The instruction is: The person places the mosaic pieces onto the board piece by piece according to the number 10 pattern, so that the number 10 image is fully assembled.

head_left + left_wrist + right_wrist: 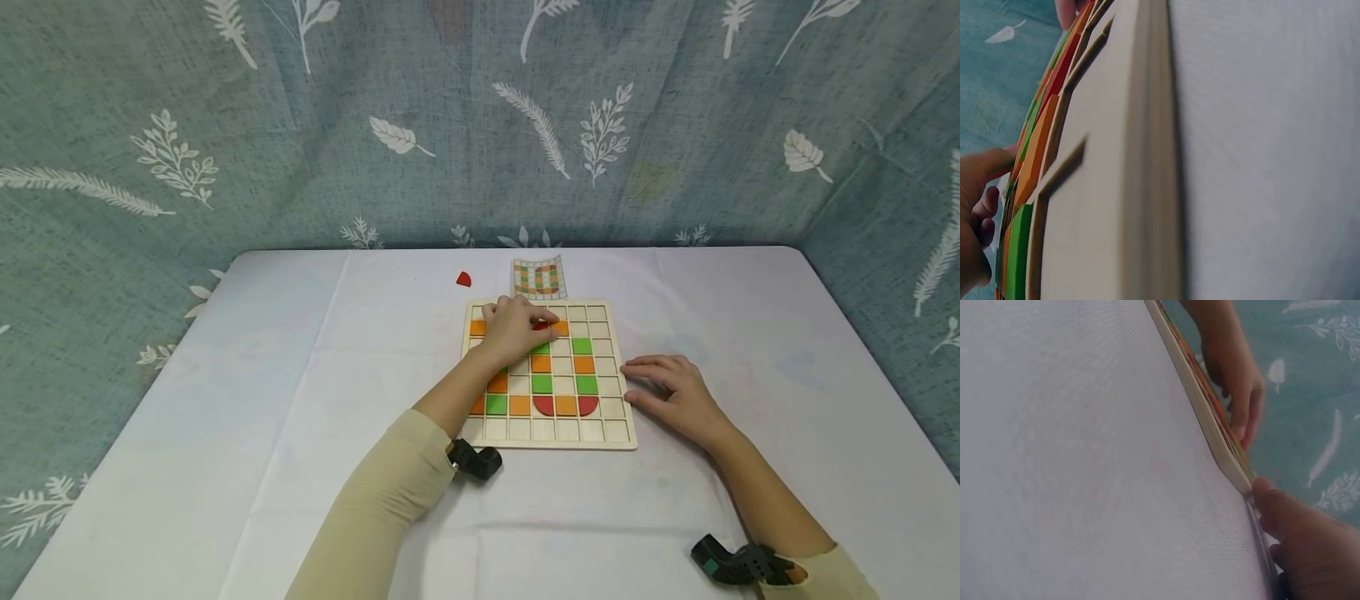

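Note:
A pale wooden grid board (592, 432) lies on the table with orange, green and red tiles in several cells. My left hand (512, 327) reaches over its upper part. Its thumb and index finger pinch an orange square tile (561, 328) in the second row, beside a partly covered red tile (540, 326). That hand hides some upper-left cells. At the board's right edge, my right hand (673, 393) rests with relaxed fingers, the fingertips touching the rim. The right wrist view shows the right thumb (1269, 497) against the board's edge.
A small pattern card (540, 279) with a coloured grid lies just beyond the board. One loose red rounded piece (464, 279) is left of the card. A white cloth (360, 333) covers the table, and a leaf-print curtain (465, 125) hangs behind it.

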The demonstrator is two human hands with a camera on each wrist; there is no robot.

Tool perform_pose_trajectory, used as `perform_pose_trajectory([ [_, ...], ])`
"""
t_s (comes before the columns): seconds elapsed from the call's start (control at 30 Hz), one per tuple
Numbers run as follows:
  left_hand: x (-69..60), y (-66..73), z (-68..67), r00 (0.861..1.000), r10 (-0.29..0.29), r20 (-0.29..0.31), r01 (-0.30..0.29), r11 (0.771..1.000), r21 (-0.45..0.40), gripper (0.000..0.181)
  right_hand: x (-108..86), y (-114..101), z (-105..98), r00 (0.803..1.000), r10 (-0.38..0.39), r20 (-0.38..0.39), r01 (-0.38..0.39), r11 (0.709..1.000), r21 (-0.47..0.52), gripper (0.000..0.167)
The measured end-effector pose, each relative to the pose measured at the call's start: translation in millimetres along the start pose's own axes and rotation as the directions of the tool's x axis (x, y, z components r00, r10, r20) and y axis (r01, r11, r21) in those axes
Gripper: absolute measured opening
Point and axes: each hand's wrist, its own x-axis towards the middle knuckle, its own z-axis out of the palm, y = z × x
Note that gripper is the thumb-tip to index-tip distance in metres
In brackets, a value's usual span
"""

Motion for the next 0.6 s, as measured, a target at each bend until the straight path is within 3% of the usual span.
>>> perform_pose_trajectory([
  [0.33,1.8,-12.5,-3.5,0.997,-0.012,-0.075,0.008,0.999,-0.051,0.022,0.7,-1.5,-1.8,1.000,0.008,0.009,-0.007,1.000,-0.010,0.036],
  [0.6,0.5,-30.6,-22.2,0.990,-0.016,-0.138,-0.006,0.987,-0.160,0.027,0.2,-2.2,-0.8,1.000,0.004,0.004,-0.004,1.000,0.000,0.036],
])
